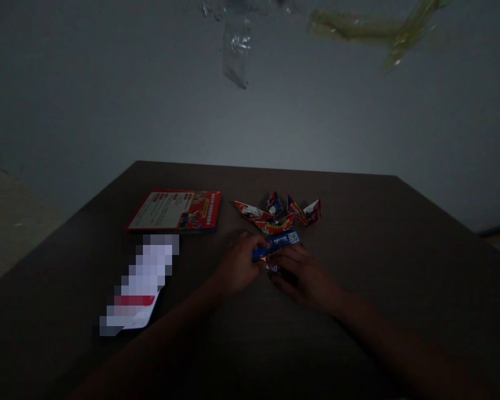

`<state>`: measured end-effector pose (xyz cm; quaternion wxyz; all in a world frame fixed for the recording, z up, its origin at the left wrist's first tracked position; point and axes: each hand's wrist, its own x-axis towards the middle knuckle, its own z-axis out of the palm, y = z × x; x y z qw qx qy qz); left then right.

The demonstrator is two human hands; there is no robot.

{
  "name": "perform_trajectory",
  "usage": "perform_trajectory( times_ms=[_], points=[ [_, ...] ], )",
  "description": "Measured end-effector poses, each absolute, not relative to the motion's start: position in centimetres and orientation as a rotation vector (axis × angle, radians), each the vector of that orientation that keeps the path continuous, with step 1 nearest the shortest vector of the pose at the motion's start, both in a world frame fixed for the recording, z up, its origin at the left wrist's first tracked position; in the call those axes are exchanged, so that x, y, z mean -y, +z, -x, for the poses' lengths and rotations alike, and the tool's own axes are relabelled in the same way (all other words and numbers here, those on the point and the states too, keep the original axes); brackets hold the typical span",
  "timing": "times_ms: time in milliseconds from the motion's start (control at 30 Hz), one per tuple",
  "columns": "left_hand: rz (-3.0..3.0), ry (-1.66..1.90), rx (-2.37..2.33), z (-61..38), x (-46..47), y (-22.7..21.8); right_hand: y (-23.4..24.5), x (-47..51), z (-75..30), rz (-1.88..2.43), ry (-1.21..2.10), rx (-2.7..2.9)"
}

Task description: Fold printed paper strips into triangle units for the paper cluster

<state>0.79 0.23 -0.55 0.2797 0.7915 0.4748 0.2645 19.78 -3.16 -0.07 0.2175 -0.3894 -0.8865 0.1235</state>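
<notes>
Both my hands meet at the middle of a dark brown table [400,266]. My left hand [238,265] and my right hand [302,273] pinch a small folded piece of blue printed paper [277,243] between their fingertips, close to the tabletop. Just beyond it lie several folded red, white and blue paper boats [280,214] in a loose cluster. The light is dim, so finger detail is hard to read.
A red and white printed booklet [175,211] lies flat to the left of the boats. Nearer me on the left is a white sheet with a red band [139,294], partly blurred out. A grey wall rises behind the table; plastic scraps [236,53] hang near the top.
</notes>
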Motion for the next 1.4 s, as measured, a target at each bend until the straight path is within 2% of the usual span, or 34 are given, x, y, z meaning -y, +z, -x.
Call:
perform_trajectory(
  times_ms=[567, 1233, 1400],
  points=[
    [-2.465, 0.57, -1.374, -0.9, 0.4, -0.2, -0.2, 3.7, -19.1, 1.243, 0.287, 2.462],
    [-2.272, 0.612, -1.76, -0.7, -0.3, -0.6, 0.2, 3.5, -19.2, 1.248, 0.314, 2.447],
    [-2.291, 0.578, -1.56, -1.0, -0.6, -0.5, 0.2, 3.5, -19.1, 1.235, 0.322, 2.426]
  ],
)
